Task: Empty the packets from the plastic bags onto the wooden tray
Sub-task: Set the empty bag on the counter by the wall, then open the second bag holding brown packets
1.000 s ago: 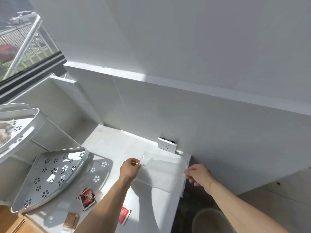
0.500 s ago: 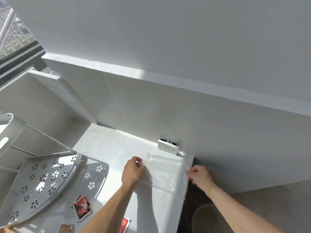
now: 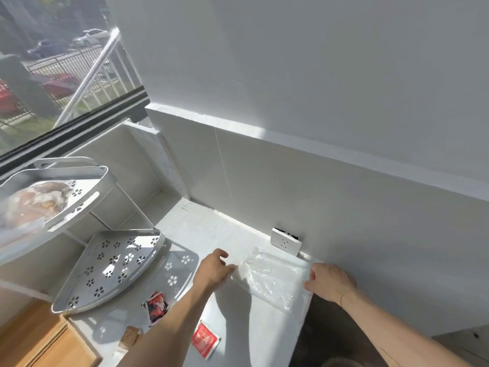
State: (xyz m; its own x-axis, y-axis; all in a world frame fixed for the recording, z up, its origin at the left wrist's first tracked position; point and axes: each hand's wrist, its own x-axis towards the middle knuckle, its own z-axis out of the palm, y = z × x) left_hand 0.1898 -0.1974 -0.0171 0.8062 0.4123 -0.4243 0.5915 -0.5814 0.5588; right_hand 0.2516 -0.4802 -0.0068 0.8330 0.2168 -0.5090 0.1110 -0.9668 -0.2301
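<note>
A clear, flat plastic bag [image 3: 272,280] lies on the white counter [image 3: 201,234] by its right edge. My left hand [image 3: 213,271] is at the bag's left end with fingers apart, the thumb just touching it. My right hand [image 3: 329,282] pinches the bag's right edge at the counter's rim. Nearer me lie a red and black packet [image 3: 156,305], a red packet [image 3: 205,340] and a brown packet [image 3: 129,337]. The wooden tray [image 3: 39,340] shows at the bottom left, partly under the rack.
A white two-tier corner rack [image 3: 111,266] with flower-shaped holes stands at the left; its upper shelf holds a bag of food [image 3: 34,205]. A wall socket [image 3: 285,243] sits behind the plastic bag. The counter drops off at the right to dark floor [image 3: 330,327].
The plastic bag has come down from being held up between both hands to lying flat on the counter. My left fingers have spread off it. The view has swung left.
</note>
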